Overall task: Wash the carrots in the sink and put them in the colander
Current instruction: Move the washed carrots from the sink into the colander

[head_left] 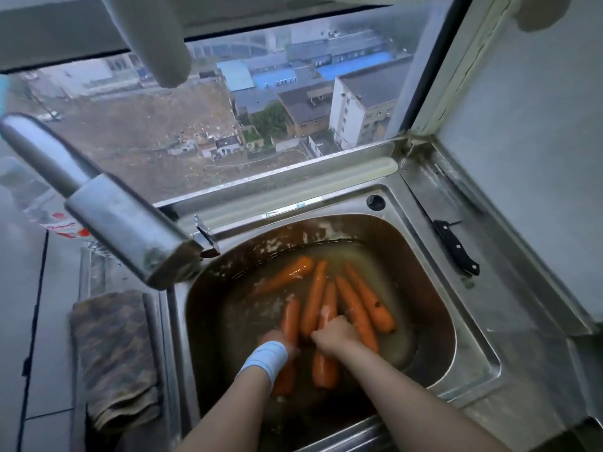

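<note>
- Your right hand (336,332) is closed round one carrot (329,300) near its middle, with the thick end pointing back toward you.
- Your left hand (277,341), with a pale wrap (266,357) on its wrist, lies on top of a second carrot (290,318). The murky water hides the fingers, so you cannot tell whether it grips or only presses.
- These two carrots lie just beside each other, nearly parallel. Their long axes run away from you toward the window (261,125).
- The loose carrots (355,311) sit in the water of the sink (421,256), right of and beyond your hands. Your right hand is the nearer one to them.
- Most share that same axis, so you can probably reach straight forward and close across them. One slanted carrot (287,274) lies crosswise nearer the faucet (114,220), closer to your left hand.
- The colander is not in view, so you cannot tell which way a washed carrot must travel.
- A black-handled knife (456,247) lies on the bench (509,288) right of the sink, and a folded cloth (114,357) lies to the left.
</note>
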A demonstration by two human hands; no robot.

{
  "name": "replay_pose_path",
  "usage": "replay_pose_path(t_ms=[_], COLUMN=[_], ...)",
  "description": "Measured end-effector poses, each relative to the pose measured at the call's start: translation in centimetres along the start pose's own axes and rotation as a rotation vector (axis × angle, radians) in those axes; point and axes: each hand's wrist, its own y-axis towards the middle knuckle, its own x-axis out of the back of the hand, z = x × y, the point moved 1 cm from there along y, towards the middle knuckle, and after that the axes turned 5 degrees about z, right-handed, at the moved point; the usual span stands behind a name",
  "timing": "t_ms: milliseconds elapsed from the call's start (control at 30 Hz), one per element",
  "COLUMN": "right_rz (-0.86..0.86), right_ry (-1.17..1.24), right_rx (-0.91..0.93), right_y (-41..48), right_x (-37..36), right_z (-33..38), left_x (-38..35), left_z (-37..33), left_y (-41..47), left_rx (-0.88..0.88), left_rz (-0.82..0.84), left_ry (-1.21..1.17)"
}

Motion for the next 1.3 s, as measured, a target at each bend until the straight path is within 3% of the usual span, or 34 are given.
replay_pose_path(t_ms=[133,300,400,533,633,700,767,867,1033,1233,1300], right_rz=[-0.031,-0.07,-0.103,0.192,0.21,0.316,0.395,0.394,0.196,0.306,0.317], right_ry=[0.197,0.281,0.376,0.269,0.569,0.83,0.919,0.871,0.702,0.551,0.403], right_rx=[0.015,0.265,0.337,0.107,0.123,0.124,0.15,0.188,0.25,0.244,0.278], right_y=[-2.5,-6.7,-8.4,-8.9,-9.2,-9.3,-9.4,-9.0,-9.0,-7.9,-7.5], right_x=[2.0,5.6,6.3,6.0,6.2,6.7,7.0,6.5,5.9,6.4,7.0], right_z=[1.1,2.5,2.5,0.8,0.4,0.7,1.1,1.3,0.9,0.9,1.1], left_x=[1.1,3.5,5.3,6.1,5.6,5.0,4.5,4.0,3.8,3.9,3.6], left_z=[-0.2,-0.4,-0.7,-0.7,-0.8,-0.7,-0.7,-1.2,-1.9,-1.9,-1.8], left_y=[-2.4,-5.1,-7.4,-9.4,-9.8,-9.6,-9.5,-9.8,-9.2,-9.0,-8.7], left_rx=[-0.03,-0.13,-0.17,-0.162,-0.117,-0.099,-0.119,-0.156,-0.146,-0.108,-0.094], left_rz=[0.033,0.072,0.03,0.051,0.156,0.21,0.258,0.355,0.405,0.437,0.433], left_ry=[-0.083,-0.435,-0.509,-0.523,-0.714,-0.837,-0.881,-0.915,-0.994,-0.979,-0.97])
